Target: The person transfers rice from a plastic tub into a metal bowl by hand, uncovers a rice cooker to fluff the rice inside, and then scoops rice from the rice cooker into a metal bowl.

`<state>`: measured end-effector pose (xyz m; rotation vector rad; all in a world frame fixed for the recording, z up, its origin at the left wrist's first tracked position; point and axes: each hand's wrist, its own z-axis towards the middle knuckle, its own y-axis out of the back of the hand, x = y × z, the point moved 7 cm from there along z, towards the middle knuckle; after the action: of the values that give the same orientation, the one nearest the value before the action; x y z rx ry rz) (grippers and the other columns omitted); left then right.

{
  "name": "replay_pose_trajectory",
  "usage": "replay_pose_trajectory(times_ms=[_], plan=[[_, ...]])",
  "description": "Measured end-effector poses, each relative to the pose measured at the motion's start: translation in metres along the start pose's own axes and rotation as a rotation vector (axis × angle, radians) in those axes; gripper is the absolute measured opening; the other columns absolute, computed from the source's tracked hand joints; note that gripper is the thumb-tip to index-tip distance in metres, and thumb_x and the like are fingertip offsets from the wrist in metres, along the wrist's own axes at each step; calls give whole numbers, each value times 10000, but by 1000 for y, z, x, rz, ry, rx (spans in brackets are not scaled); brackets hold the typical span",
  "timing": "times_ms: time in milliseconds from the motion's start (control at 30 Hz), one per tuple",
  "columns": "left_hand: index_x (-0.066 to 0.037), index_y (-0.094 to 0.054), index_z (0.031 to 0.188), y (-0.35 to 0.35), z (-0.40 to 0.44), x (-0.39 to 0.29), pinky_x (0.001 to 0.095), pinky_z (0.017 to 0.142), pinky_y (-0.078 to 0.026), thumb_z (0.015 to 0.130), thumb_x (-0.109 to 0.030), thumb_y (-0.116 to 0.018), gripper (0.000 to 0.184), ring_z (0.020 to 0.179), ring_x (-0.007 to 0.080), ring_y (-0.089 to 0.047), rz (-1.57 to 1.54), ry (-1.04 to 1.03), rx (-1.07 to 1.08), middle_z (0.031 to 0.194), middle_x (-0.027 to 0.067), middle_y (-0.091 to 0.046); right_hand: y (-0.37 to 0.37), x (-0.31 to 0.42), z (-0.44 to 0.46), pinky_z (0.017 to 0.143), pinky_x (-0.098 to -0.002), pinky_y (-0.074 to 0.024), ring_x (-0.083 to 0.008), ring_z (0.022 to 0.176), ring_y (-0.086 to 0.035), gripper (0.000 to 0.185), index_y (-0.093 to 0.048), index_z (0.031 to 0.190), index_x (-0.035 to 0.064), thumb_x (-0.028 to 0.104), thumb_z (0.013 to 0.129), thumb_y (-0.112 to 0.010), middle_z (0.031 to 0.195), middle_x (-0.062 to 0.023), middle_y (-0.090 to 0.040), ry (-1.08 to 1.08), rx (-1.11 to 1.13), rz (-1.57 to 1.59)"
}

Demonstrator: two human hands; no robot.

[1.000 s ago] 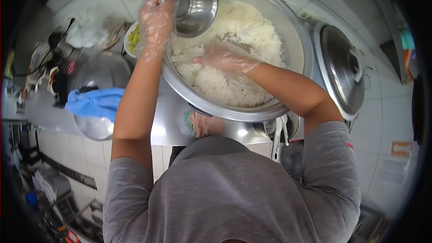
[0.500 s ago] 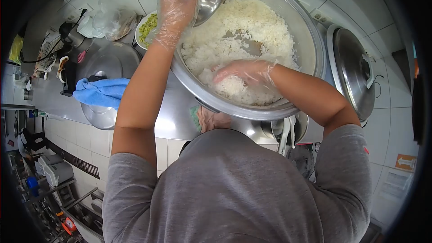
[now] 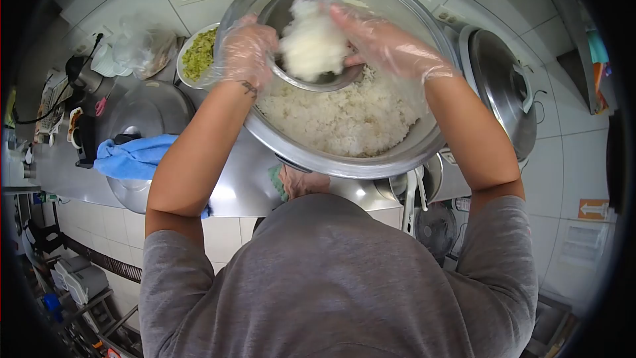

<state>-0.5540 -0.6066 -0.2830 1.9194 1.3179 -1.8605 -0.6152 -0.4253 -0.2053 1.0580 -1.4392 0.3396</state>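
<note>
Head view: left grip [image 3: 248,50] clasps bowl [image 3: 311,84]; rice [image 3: 311,45] meets right grip [image 3: 377,36], whose hold's unclear.

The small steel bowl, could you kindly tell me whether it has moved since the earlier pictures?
Yes: against the large pot, the small steel bowl has moved right and down in the view.

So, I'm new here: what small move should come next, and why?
Perhaps settle the rice clump into the steel bowl with the right hand: the clump shows at the bowl's mouth, that hand beside it, and the left hand holds the rim.
</note>
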Motion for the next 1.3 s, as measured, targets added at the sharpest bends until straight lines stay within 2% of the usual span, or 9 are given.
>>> replay_pose_trajectory(times_ms=[100,133,300,467,733,867,1067,1133,1300], plan=[[46,-206,1426,17,4,4,257,777,-390,634,73,-524,855,822,202,-515,-75,40,43,719,89,-550,40,4,5,943,-369,-456,-243,1131,-549,742,-455,1345,80,620,840,-513,1266,-139,-549,150,-243,-461],[37,-126,1444,17,4,-2,271,789,-386,639,96,-512,895,766,192,-494,-107,18,71,667,62,-515,51,-8,-4,997,-365,-404,-258,1199,-490,702,-474,1330,71,597,866,-492,1288,-154,-531,116,-212,-273],[24,-149,1447,26,10,-1,278,804,-389,642,113,-500,882,746,185,-475,-180,23,-9,666,52,-498,36,-146,-9,1086,-396,-279,-321,1288,-394,763,-509,1291,36,653,844,-474,1352,-197,-456,-429,146,-740],[-5,-199,1451,26,-3,-3,332,919,-359,614,119,-516,904,976,175,-454,-214,57,4,1047,107,-497,-20,-148,-18,1096,-378,-264,-340,1319,-345,891,-347,1394,14,661,803,-513,1388,-209,-411,-297,210,-832],[-24,-243,1446,31,-9,-10,345,981,-321,550,137,-529,953,1140,225,-393,-292,49,-44,1231,106,-431,-69,-119,-34,1035,-377,-345,-353,1234,-442,926,-286,1399,-37,578,785,-607,1334,-262,-438,-557,150,-590],[-30,-241,1446,32,-7,-8,316,962,-337,551,139,-527,955,1107,220,-409,-349,47,-9,1179,113,-435,-86,-150,-40,1000,-365,-371,-331,1190,-477,863,-307,1392,-14,491,777,-643,1271,-250,-495,-662,154,-235],[-33,-215,1452,33,5,-2,317,887,-401,569,140,-515,948,1036,209,-442,-326,37,17,1092,115,-454,-107,-99,-21,1020,-348,-337,-301,1230,-430,791,-372,1375,64,370,727,-705,1238,-201,-530,-383,342,-252],[-34,-215,1450,35,5,0,324,864,-419,577,139,-515,939,1020,208,-449,-307,10,-11,1047,112,-479,-122,-95,-21,1062,-348,-290,-299,1272,-385,756,-412,1354,66,386,736,-706,1348,-174,-445,-424,522,139],[-15,-375,1367,27,-9,-10,312,706,-450,592,120,-548,805,807,187,-511,-216,1,-93,795,78,-532,-96,-146,-22,1086,-401,-275,-259,1290,-389,682,-475,1313,69,387,757,-708,1355,-155,-456,-637,359,254]])
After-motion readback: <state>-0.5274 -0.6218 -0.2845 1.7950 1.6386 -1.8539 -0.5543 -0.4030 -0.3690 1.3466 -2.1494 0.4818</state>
